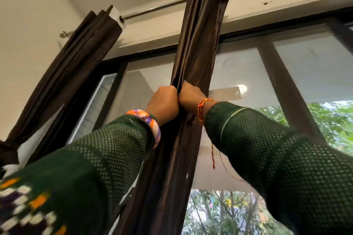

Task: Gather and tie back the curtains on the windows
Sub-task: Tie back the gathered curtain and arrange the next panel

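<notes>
left hand [165, 101] and right hand [191, 94] side by side, both clenched round the gathered curtain [196, 44], long axis running up to the rod [156, 6].

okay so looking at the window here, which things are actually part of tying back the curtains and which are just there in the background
Part of the job:
- middle brown curtain, bunched, gripped by left hand and right hand
- left brown curtain, already cinched low down
- curtain rod carrying both

Just there:
- window frame
- trees outside
- white wall
</notes>
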{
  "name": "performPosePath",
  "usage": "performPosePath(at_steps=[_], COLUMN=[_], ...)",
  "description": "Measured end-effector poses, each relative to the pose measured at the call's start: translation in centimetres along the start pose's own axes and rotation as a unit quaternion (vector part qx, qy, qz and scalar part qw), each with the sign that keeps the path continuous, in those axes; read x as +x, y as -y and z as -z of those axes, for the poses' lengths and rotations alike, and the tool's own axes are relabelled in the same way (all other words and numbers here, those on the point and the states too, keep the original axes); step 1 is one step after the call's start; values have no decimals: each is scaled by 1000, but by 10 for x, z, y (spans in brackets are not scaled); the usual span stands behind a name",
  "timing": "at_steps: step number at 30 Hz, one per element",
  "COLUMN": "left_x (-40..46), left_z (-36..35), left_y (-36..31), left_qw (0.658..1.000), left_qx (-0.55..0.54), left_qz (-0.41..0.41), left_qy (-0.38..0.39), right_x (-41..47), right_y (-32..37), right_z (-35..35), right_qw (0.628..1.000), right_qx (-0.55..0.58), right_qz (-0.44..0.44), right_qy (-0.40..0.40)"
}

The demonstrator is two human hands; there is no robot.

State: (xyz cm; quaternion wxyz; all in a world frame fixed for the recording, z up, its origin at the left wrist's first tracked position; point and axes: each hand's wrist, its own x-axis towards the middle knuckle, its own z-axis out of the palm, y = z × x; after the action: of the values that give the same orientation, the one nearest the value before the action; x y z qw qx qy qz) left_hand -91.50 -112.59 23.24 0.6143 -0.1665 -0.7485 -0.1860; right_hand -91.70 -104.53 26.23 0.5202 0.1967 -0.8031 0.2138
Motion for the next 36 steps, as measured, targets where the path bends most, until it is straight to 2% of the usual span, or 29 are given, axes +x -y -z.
performPosePath(at_steps=[6,9,15,18,23,26,29,36], left_x=[-10,-22,-59,-82,-125,-162,-201,-268], left_z=[-8,-8,-4,-4,-6,-14,-24,-49], left_y=[-16,-21,-38,-43,-49,-57,-69,-85], left_qw=[999,999,998,998,995,990,983,942], left_qx=[-11,-13,43,36,-11,-70,-120,-270], left_qz=[4,11,36,47,91,96,99,139], left_qy=[41,45,13,-5,39,76,97,145], right_x=[-33,-51,-107,-128,-168,-205,-246,-323], right_y=[-19,-27,-40,-42,-50,-56,-66,-81], right_z=[26,39,50,49,46,45,39,25], right_qw=[994,987,965,953,955,961,950,932], right_qx=[-102,-154,-248,-288,-275,-272,-308,-325], right_qz=[-35,-39,-7,4,26,-9,-45,-126], right_qy=[9,-17,-87,-90,-106,-45,22,99])
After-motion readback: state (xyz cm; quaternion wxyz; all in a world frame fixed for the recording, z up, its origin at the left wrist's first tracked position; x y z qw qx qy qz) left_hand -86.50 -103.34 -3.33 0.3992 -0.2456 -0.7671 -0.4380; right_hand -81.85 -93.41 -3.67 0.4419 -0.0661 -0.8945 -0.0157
